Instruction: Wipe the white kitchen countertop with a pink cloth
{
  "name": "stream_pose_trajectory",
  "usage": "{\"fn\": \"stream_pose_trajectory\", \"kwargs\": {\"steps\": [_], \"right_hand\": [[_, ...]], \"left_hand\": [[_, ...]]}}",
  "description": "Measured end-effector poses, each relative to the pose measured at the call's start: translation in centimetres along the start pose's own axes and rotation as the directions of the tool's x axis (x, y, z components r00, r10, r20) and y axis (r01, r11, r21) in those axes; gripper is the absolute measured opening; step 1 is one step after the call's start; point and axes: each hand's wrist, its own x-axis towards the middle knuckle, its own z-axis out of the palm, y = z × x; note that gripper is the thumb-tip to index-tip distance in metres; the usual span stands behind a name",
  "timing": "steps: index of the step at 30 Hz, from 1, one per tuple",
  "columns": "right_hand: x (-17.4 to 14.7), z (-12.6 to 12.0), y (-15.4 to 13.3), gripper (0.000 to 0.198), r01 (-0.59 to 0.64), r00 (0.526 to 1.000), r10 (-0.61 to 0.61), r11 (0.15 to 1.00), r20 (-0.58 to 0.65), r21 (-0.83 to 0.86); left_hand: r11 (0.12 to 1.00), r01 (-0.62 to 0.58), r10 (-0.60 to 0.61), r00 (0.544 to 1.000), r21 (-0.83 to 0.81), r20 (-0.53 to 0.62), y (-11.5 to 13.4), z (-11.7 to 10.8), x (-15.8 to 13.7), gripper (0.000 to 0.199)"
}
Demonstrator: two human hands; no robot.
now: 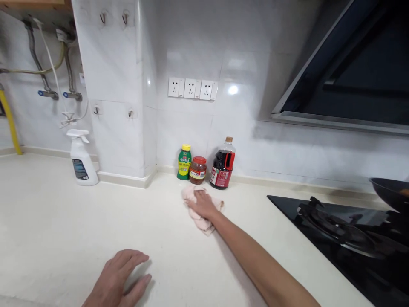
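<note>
My right hand (204, 204) presses a pale pink cloth (201, 224) flat on the white countertop (166, 238), fingers over its upper part. Just beyond the cloth stand a green squeeze bottle with a yellow cap (184, 163), a brown jar with a red lid (198, 171) and a large dark sauce bottle with a red handle (223, 166). A small gap separates the cloth from them. Nearer to me, my left hand (119, 279) hovers at or just above the counter, thumb and fingers apart, with nothing in it.
A white spray bottle (82, 160) stands at the left, by the wall pillar (118, 140). On the right is a black gas hob (335, 238) with a wok (391, 192), beneath a dark range hood (348, 68). Wall sockets (191, 88) sit above the bottles.
</note>
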Motion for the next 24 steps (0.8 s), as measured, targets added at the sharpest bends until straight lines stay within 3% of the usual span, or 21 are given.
{"fn": "stream_pose_trajectory", "kwargs": {"steps": [4,7,9,12,15,18,21,24], "right_hand": [[-1.8,1.0,-5.9,0.066,0.288,0.954,-0.292,0.955,0.061,0.077],[-2.9,0.3,-4.9,0.051,0.322,0.942,-0.329,0.942,0.066,0.099],[-3.2,-0.8,-1.6,0.045,0.231,0.971,-0.235,0.969,0.038,0.084],[-4.2,-2.9,5.6,0.048,-0.010,0.999,0.011,1.000,-0.034,0.030],[-7.3,-5.1,13.1,0.051,-0.249,0.966,0.245,0.968,-0.087,-0.041],[-12.4,-7.0,18.6,0.053,-0.373,0.926,0.362,0.923,-0.110,-0.097],[-17.1,-8.5,21.1,0.052,-0.433,0.900,0.419,0.890,-0.123,-0.140],[-19.1,-9.1,20.2,0.056,-0.501,0.863,0.479,0.851,-0.161,-0.156]], "left_hand": [[0.997,0.050,-0.050,0.999,-0.065,-0.006,-0.2,-0.3,0.1,0.025],[0.991,0.103,-0.102,0.995,-0.091,0.018,-0.4,-0.3,0.0,0.025],[0.984,0.145,-0.140,0.989,-0.100,0.051,-0.5,-0.4,0.0,0.026],[0.971,0.208,-0.198,0.976,-0.117,0.095,-0.4,-0.7,0.2,0.029],[0.956,0.259,-0.244,0.963,-0.138,0.116,-0.3,-1.0,0.3,0.031],[0.947,0.293,-0.274,0.951,-0.133,0.144,-0.1,-1.1,0.3,0.030],[0.958,0.263,-0.248,0.960,-0.117,0.127,0.2,-1.0,0.4,0.032],[0.964,0.240,-0.225,0.965,-0.113,0.137,0.6,-0.9,0.4,0.032]]}}
